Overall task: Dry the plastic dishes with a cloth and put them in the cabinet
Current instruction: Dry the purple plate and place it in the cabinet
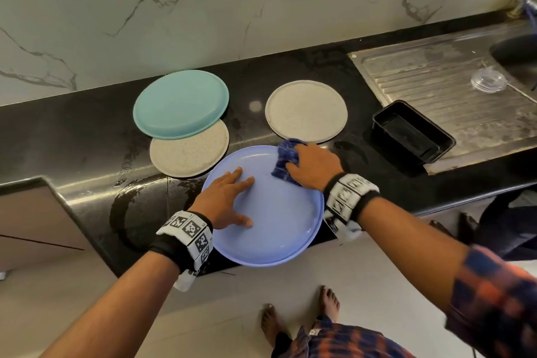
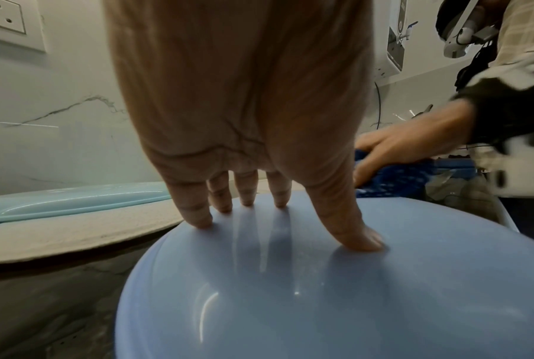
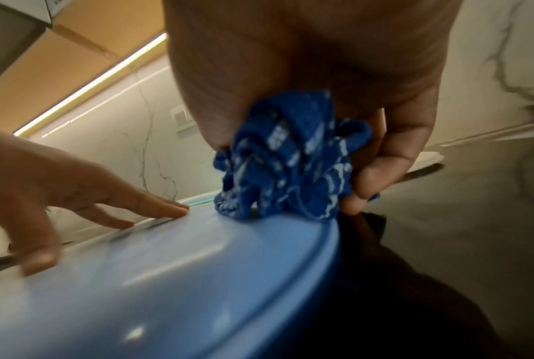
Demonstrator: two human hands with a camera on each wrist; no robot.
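A light blue plastic plate (image 1: pixel 279 224) (image 2: pixel 320 303) (image 3: pixel 167 291) lies on the black counter's front edge, partly overhanging it. My left hand (image 1: pixel 226 197) (image 2: pixel 253 121) (image 3: pixel 44 189) presses flat on the plate's left part with straight spread fingers. At the plate's far right rim my right hand (image 1: pixel 313 166) (image 2: pixel 413 143) (image 3: pixel 320 72) grips a crumpled dark blue patterned cloth (image 1: pixel 286 158) (image 2: pixel 391 175) (image 3: pixel 287 165) and holds it against the plate. A teal plate (image 1: pixel 180 103) (image 2: pixel 68 201) overlaps a speckled beige plate (image 1: pixel 189 154) (image 2: pixel 75 233) at the left. Another beige plate (image 1: pixel 306 110) lies behind.
A black rectangular tray (image 1: pixel 412 134) stands right of the plates, beside the steel sink drainboard (image 1: pixel 453 87), which carries a clear lid (image 1: pixel 488 81). Water patches wet the black counter (image 1: pixel 87 139). A marble wall (image 1: pixel 232 9) rises behind. My bare feet (image 1: pixel 299 317) stand on the tiled floor below.
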